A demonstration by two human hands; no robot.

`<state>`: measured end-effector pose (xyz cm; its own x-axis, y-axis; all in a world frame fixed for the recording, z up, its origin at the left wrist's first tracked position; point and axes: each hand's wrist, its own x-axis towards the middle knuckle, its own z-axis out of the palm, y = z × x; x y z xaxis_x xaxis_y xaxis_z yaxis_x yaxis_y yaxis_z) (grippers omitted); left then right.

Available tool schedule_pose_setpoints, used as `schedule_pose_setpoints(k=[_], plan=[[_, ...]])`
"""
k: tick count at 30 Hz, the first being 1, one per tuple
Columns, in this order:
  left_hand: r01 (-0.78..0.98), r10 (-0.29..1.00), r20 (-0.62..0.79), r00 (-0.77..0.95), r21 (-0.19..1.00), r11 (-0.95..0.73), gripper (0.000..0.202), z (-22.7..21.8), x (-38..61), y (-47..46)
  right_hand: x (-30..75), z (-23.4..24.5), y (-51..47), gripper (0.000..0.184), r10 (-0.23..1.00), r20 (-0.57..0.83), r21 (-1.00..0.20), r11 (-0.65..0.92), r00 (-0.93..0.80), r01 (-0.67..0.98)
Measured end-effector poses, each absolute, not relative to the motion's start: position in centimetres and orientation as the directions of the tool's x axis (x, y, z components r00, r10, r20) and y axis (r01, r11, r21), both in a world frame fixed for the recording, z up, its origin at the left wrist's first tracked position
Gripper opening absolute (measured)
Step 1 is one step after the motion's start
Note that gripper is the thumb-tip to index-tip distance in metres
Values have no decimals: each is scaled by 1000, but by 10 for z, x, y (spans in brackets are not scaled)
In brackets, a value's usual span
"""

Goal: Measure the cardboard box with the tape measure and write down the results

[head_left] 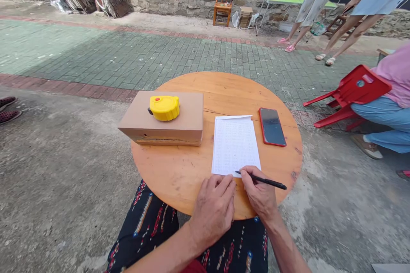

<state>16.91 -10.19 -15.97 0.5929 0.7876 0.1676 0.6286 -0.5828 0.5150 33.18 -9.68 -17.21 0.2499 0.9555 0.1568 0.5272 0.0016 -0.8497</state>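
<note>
The right hand pinches a thin black pen between thumb and fingers, low in the frame, right of the middle. The pen slants, with its tip to the upper left and its back end to the lower right. The tip is at the bottom edge of a white paper sheet full of tiny print, but from here I can't tell if it touches. The sheet lies just above both hands, its long side running up the frame. The right hand is nearer to the pen tip. The left hand lies palm down by the sheet's lower left corner, fingers bent side by side, not wrapped round anything. All this is on a round, orange-brown wooden bench. A red-edged black phone lies right of the sheet. A brown cardboard box sits to the left, with a yellow tape measure on top. Outside the bench are grey ground, green paving bricks and, at the top, a wooden chair.
</note>
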Motion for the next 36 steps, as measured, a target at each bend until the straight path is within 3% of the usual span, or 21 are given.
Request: schedule_pose_setpoints(k=[9, 36], plan=[[636, 786, 177, 592, 497, -590, 36, -161, 170, -102, 333, -175, -98, 22, 958, 93, -870, -55, 271, 491], [645, 787, 171, 592, 484, -591, 37, -160, 170, -102, 333, -176, -101, 21, 935, 120, -874, -60, 333, 483]])
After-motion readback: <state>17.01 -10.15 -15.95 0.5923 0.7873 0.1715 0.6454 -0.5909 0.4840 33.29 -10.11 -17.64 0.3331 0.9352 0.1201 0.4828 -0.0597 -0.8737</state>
